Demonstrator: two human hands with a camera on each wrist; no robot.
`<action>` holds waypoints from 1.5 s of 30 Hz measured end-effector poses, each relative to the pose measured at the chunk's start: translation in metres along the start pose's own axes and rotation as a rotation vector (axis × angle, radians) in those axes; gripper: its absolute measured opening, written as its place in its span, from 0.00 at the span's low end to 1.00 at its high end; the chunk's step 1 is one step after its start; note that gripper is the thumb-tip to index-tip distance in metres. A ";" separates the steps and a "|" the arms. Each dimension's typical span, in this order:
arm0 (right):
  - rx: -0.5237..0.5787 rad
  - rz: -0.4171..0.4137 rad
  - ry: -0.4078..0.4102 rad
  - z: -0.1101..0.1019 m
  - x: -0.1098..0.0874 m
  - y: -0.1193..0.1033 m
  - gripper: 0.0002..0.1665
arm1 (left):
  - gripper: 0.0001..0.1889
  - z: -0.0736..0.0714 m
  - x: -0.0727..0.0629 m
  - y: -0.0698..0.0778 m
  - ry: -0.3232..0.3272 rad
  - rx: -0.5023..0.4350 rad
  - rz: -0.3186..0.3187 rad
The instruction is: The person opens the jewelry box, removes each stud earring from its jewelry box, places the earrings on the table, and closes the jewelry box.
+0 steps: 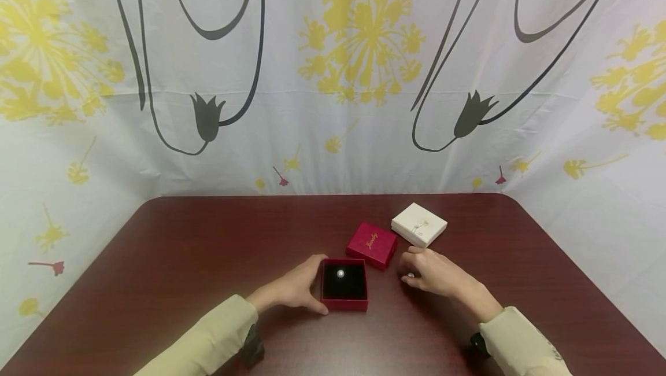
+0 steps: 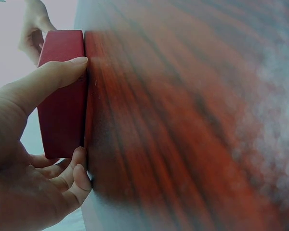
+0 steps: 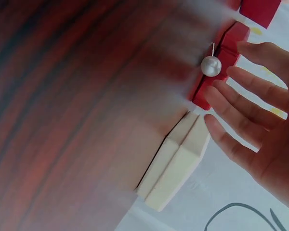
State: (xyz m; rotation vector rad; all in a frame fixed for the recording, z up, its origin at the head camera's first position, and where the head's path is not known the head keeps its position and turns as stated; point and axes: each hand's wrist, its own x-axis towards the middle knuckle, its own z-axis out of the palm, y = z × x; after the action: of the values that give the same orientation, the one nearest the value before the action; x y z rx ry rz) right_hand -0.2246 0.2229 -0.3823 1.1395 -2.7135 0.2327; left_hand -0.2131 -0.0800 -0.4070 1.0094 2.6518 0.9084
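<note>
My left hand (image 1: 299, 285) grips the left side of a red jewelry box (image 1: 344, 305). In the left wrist view its thumb lies along one outer wall and the other fingers curl at another. Inside the box is a black insert (image 1: 348, 290) bearing one pearl stud earring (image 1: 340, 273). My right hand (image 1: 434, 272) is low over the table at the right. Close to its fingertips is a second pearl stud earring (image 3: 211, 66), its thin pin showing. A gap shows between this pearl and the loosely bent fingers in the right wrist view.
A red lid (image 1: 372, 244) with gold lettering lies behind the open box. Next to it, farther back, sits a white box (image 1: 419, 225). The dark red wooden table (image 1: 234, 231) ends at a white patterned curtain (image 1: 333, 150).
</note>
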 end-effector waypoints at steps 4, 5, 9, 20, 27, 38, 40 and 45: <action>-0.025 -0.001 0.035 -0.001 0.004 -0.005 0.11 | 0.47 0.000 0.000 0.001 0.003 0.001 -0.001; -0.027 -0.004 0.044 -0.001 0.005 -0.007 0.12 | 0.47 0.000 0.000 0.001 0.003 0.001 -0.001; -0.021 -0.030 0.099 -0.002 0.010 -0.011 0.14 | 0.47 0.000 0.000 0.002 0.005 -0.002 -0.002; 0.052 -0.047 0.132 -0.002 0.024 -0.023 0.14 | 0.47 0.000 0.000 0.000 0.005 -0.010 -0.003; 0.081 -0.107 0.178 0.000 0.034 -0.031 0.13 | 0.46 0.001 0.000 -0.002 0.008 -0.007 0.008; 0.080 -0.106 0.146 -0.001 0.045 -0.045 0.13 | 0.47 0.001 0.000 -0.001 0.003 -0.013 -0.008; 0.077 -0.106 0.144 0.000 0.047 -0.048 0.12 | 0.47 0.001 0.000 -0.001 0.002 -0.019 -0.011; 0.082 -0.118 0.138 0.002 0.050 -0.052 0.10 | 0.46 0.001 0.000 -0.001 0.004 -0.027 -0.004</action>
State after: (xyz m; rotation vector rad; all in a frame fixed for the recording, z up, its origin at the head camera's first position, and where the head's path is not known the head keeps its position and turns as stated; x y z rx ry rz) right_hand -0.2219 0.1520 -0.3684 1.2514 -2.5281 0.3931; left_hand -0.2135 -0.0798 -0.4082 0.9971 2.6370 0.9433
